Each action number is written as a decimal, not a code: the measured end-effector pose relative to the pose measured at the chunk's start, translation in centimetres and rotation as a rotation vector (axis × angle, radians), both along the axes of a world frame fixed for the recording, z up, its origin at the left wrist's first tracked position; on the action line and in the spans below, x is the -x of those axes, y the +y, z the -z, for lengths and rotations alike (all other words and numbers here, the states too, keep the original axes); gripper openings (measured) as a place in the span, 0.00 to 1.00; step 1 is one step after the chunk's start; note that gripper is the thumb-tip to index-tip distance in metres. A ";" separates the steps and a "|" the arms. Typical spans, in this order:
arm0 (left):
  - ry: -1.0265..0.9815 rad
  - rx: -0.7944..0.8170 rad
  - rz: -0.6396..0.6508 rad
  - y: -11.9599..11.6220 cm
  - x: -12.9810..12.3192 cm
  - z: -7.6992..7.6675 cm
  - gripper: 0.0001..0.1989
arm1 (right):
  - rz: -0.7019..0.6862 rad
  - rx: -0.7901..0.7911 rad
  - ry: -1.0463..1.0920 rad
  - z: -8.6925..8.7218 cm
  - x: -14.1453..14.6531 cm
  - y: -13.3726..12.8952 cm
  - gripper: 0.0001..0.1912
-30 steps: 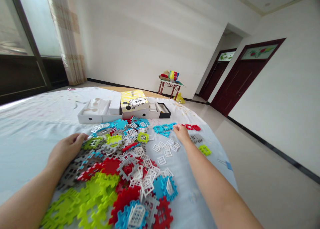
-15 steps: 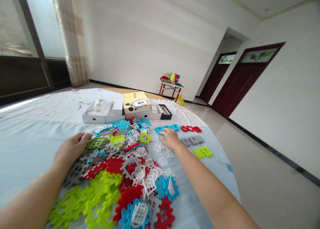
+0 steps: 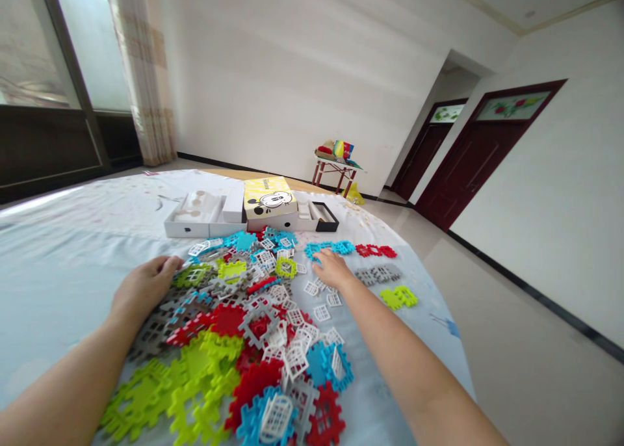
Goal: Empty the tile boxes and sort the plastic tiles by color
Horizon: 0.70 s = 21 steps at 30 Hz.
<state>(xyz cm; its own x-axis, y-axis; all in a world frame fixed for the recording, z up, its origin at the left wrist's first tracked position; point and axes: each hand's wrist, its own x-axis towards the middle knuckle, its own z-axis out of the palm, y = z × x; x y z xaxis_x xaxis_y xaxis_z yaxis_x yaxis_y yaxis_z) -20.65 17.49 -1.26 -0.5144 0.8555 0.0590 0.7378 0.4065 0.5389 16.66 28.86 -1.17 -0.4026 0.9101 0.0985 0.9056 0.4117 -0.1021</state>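
A heap of toothed plastic building pieces (image 3: 229, 319) in red, lime green, blue and grey spreads before me, mixed with white lattice window pieces (image 3: 296, 358). My left hand (image 3: 149, 287) rests at the heap's left edge with its fingers curled together; what is under them, if anything, is hidden. To the right of the heap, my right hand (image 3: 332, 268) has its fingers bent over the near left end of a row of blue building pieces (image 3: 341, 247). Further right lie red pieces (image 3: 376, 251), grey pieces (image 3: 377, 275) and lime green pieces (image 3: 398, 297) in small groups.
Behind the heap stand open white box trays (image 3: 188, 229), a yellow cartoon box (image 3: 269, 199) and a black-rimmed box (image 3: 327, 218). A patterned cloth (image 3: 63, 290) covers the round table. A small side table (image 3: 336, 166) with colourful things stands by the wall.
The whole view has shifted slightly, so things sit a little further right. Both hands stay in nearly the same places, the right one still at the blue pieces.
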 end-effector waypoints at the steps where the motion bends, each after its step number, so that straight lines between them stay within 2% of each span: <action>1: 0.003 0.003 -0.002 0.0 0.0 0.0 0.24 | -0.002 -0.006 0.001 0.0 0.0 -0.1 0.21; 6: 0.007 -0.006 -0.003 0.0 -0.3 -0.3 0.24 | 0.014 -0.058 0.008 -0.3 -0.2 -0.7 0.24; 13: 0.023 -0.014 0.003 -0.2 -0.2 -0.3 0.24 | 0.002 -0.110 0.046 -0.7 0.0 -0.9 0.19; 17: 0.013 -0.017 0.003 0.1 0.0 0.0 0.24 | -0.122 -0.147 0.196 -0.8 1.0 -1.4 0.16; 21: 0.003 -0.003 0.002 0.1 0.0 0.0 0.24 | -0.292 -0.084 0.286 -0.5 2.8 -2.0 0.17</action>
<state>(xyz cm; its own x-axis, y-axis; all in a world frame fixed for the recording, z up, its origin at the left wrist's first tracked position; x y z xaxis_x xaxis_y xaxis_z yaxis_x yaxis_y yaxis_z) -20.62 17.58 -1.25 -0.5123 0.8565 0.0631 0.7405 0.4034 0.5374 13.88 26.81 -0.68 -0.5883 0.7459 0.3123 0.6898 0.6644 -0.2876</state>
